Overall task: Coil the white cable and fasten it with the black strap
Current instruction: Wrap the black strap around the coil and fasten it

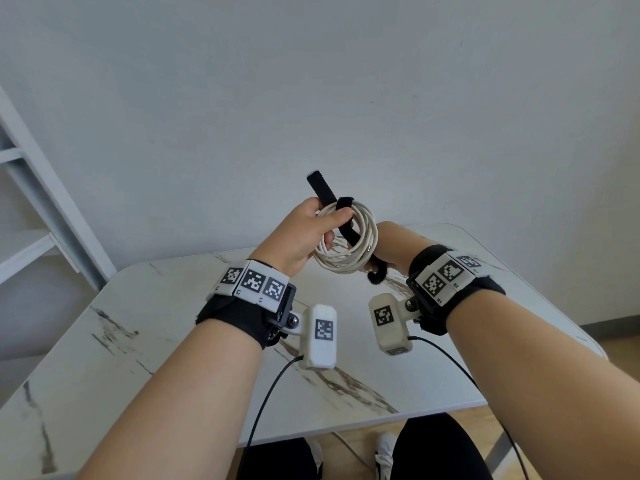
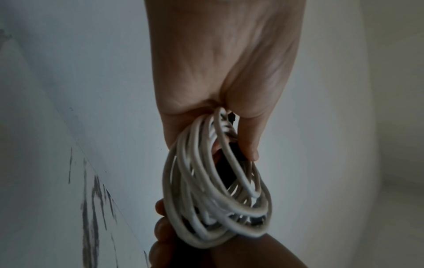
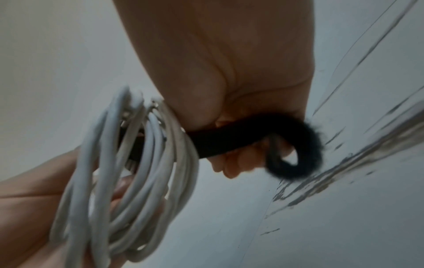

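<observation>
Your right hand [image 1: 388, 244] sits mostly behind the white cable [image 1: 346, 237] coil in the head view; fingers hidden there. Right wrist view is motion-blurred, so the black strap [image 3: 229, 143] tail looks fuzzy. Left wrist view is dim; where the strap passes through the coil can't be told.

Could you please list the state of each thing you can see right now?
white cable: coiled, held above the table.
black strap: threaded through the coil, ends loose, unfastened.
left hand: grips coil and strap.
right hand: pinches the strap's lower end.
marble-patterned table: bare beneath the hands.
</observation>
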